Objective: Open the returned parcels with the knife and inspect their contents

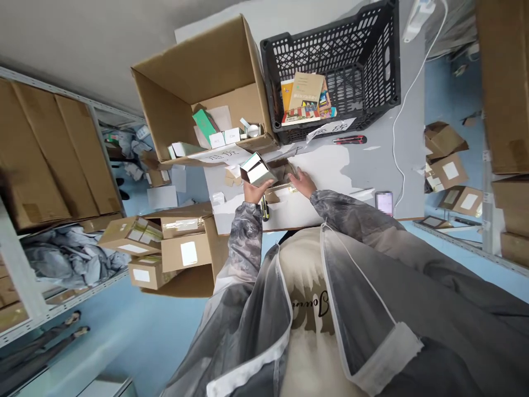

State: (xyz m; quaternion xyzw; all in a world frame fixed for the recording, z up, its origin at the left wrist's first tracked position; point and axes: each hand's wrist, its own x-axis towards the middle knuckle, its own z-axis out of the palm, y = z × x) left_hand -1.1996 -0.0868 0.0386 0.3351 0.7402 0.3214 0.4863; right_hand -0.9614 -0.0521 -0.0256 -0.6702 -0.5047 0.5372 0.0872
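Note:
My left hand (256, 191) is closed around small white boxes (257, 171), which have a little green along the top. These are tilted just in front of the large cardboard box (198, 66). My right hand (303, 182) rests at the edge of a small opened cardboard carton (281, 193), its fingers stretched out and apart. That carton lies between my hands, with its flaps up and its inside partly hidden. A yellow and black utility knife (265, 209) lies beside my left wrist. Inside the large box are a green box (204, 125) and several white ones.
A black plastic crate (330, 44) holds booklets (306, 96). A red and black utility knife (350, 139), a phone (384, 203) and a white cable (399, 132) lie on the table's right. Stacked cartons (188, 248) stand at the left, by shelving (33, 264).

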